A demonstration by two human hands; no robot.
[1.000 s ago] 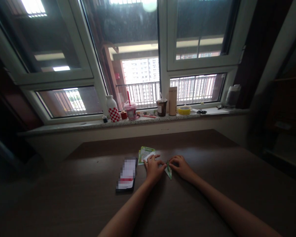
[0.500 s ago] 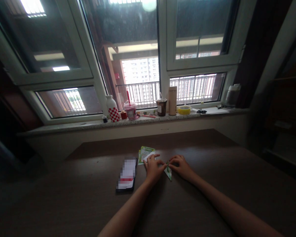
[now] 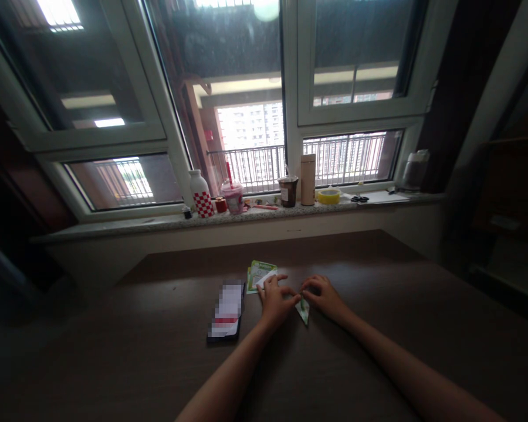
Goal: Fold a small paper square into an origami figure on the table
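A small piece of green and white folded paper (image 3: pixel 303 312) lies between my hands, with a pointed end toward me. My left hand (image 3: pixel 276 300) pinches its upper left edge between thumb and forefinger, while the other fingers spread over the table. From the other side, my right hand (image 3: pixel 323 296) pinches the paper's upper part with its fingers curled. The fingertips hide the paper's far end. Just beyond my left hand lie green and white paper packets (image 3: pixel 259 274), partly covered by its fingers.
Left of my hands a phone (image 3: pixel 226 310) lies on the brown table (image 3: pixel 158 375), its screen blurred. Along the windowsill stand a checkered bottle (image 3: pixel 201 196), a pink drink cup (image 3: pixel 233 196), a brown cup (image 3: pixel 288 192), a tan flask (image 3: pixel 308 180), yellow tape (image 3: pixel 328 196) and scissors (image 3: pixel 359 199).
The folded paper has shifted slightly toward me and to the right, and its pointed part looks a little wider. Both hands stay almost in place.
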